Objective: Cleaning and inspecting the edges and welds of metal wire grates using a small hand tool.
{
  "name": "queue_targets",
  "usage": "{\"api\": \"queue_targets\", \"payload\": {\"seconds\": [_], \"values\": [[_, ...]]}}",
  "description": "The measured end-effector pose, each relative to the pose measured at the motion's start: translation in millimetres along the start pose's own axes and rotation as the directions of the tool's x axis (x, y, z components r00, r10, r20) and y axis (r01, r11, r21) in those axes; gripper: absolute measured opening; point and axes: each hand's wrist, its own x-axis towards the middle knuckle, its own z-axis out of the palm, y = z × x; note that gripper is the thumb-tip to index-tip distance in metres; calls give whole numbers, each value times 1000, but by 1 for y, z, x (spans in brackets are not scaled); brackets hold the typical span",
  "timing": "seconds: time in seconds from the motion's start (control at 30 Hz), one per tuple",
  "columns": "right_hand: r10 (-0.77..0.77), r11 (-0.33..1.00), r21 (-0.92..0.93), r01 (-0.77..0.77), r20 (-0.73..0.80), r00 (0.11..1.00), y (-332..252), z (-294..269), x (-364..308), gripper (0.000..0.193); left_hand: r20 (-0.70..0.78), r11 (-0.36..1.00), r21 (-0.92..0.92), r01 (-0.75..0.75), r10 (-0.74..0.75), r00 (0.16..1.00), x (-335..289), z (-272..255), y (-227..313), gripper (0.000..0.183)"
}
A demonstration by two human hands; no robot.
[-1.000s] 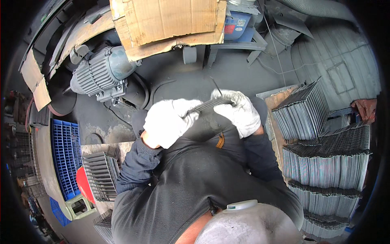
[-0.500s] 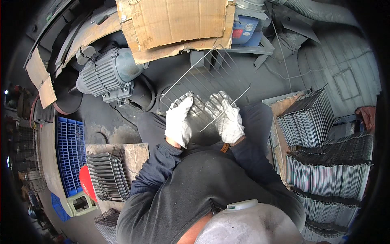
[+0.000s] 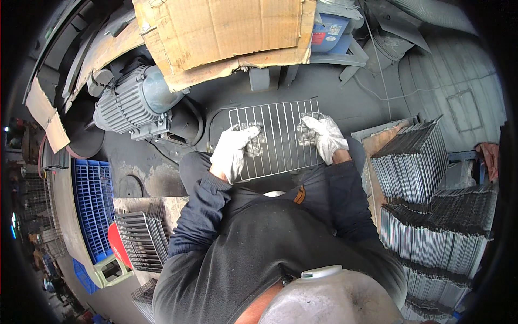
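Observation:
A rectangular wire rack point(image 3: 278, 137) with parallel thin bars spans the space over my lap, its face turned up toward me. My left hand point(image 3: 235, 148), in a white glove with dark-stained fingers, grips its left side, thumb on top and fingers beneath the bars. At the right side, my right hand point(image 3: 322, 136) wears a matching glove and holds the rack the same way. Parts of the fingers of both hands show between the wires.
Stacked wire racks point(image 3: 407, 167) stand at my right, with more piled racks point(image 3: 434, 232) nearer. A smaller rack stack point(image 3: 141, 235) sits on a board at left, near a blue plastic crate point(image 3: 93, 205). Ahead are an electric motor point(image 3: 132, 105) and cardboard point(image 3: 221, 35).
The rack has turned from a steeply tilted, edge-on pose to a broad, nearly level one. My hands have moved apart to its opposite sides.

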Motion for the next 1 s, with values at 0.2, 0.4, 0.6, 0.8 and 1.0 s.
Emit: {"api": "queue_targets", "payload": {"seconds": [0.2,0.4,0.6,0.8,1.0], "values": [[8,1000,11,-6,-172,985,-6,-20,35,26,-64,990,-139,33,-42,997,50,12,-10,18],[26,998,53,-18,-157,987,-21,-2,56,20,-30,994,-87,-63,61,998,82,-8,-13,13],[-141,988,-49,143,45,989,1,59,82,17,-171,980,-189,-58,25,985,52,-65,0,15],[-240,971,-64,231,-264,934,-40,19,43,25,96,785,425,-450,456,885,75,3,19,27],[-86,992,-103,73,-127,988,-51,9,57,34,9,977,-211,-33,36,999,70,2,6,19]]}}
